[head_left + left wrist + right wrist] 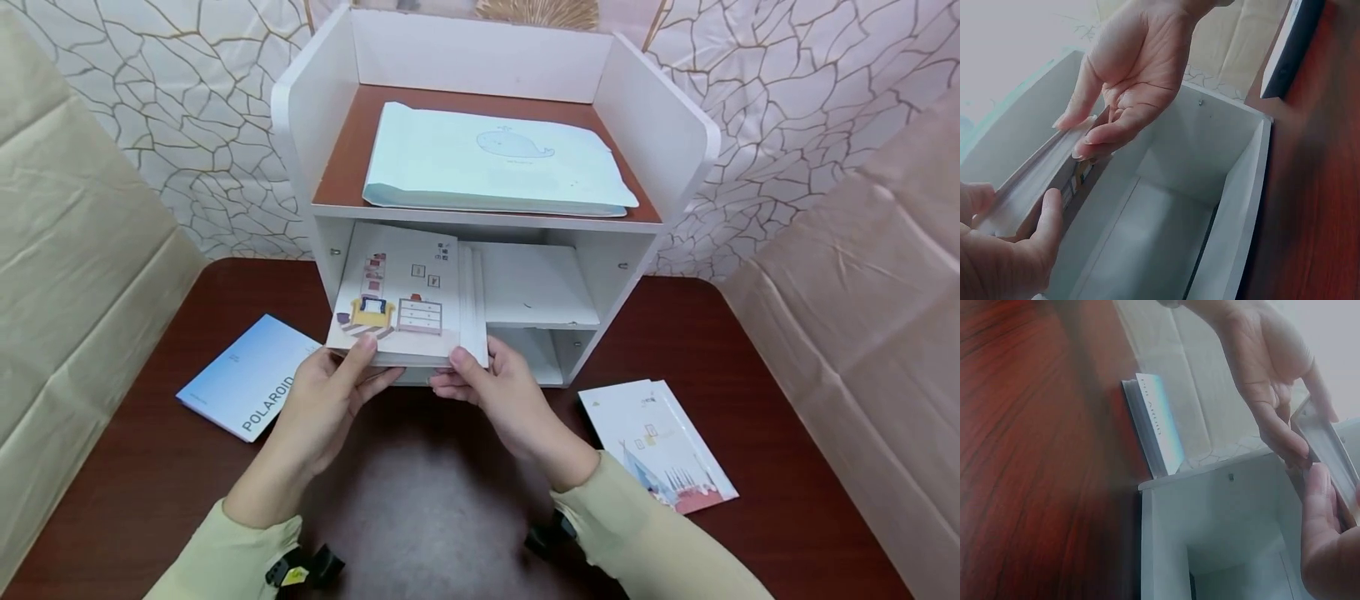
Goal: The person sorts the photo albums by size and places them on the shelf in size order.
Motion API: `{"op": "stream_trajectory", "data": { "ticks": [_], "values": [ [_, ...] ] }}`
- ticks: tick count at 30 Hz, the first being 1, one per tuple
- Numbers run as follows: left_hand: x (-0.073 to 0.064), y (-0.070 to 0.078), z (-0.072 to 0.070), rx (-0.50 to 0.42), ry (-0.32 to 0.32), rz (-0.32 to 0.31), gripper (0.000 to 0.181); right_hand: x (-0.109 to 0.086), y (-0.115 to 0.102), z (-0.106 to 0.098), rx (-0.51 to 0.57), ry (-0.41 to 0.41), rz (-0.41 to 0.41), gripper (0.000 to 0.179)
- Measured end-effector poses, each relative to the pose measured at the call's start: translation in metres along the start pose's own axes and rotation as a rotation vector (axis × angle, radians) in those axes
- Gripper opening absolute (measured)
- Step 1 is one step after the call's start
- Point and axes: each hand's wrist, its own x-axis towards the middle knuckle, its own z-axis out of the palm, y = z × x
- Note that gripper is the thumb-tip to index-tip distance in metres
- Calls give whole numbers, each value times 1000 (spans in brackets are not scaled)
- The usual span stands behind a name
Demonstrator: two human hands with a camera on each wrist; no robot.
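The illustrated book (412,287) juts from the shelf unit's (615,275) middle compartment; left hand (322,408) and right hand (506,392) pinch its near edge; probably light, stiff, slightly slick, it suits gripping through its full thickness.

Both hands (324,404) (504,396) pinch, thumbs (363,346) above and fingers (384,380) beneath, with forearms (232,550) (645,525) angled inward.

White album (401,287), furniture-printed cover up, near edge held by left hand (324,404) and right hand (512,404), at shelf unit (678,137) opening, left half
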Motion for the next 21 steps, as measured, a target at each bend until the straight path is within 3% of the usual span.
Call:
{"op": "stream_trajectory", "data": {
  "ticks": [6,14,21],
  "values": [
    [11,1,-1,11,17,-21,63,9,-2,-2,12,56,30,33],
    [29,-2,-2,128,122,-64,67,20,-6,-1,-44,129,51,42],
    [39,-5,-5,133,188,-84,65,26,-7,4,-15,220,105,45]
  ]
}}
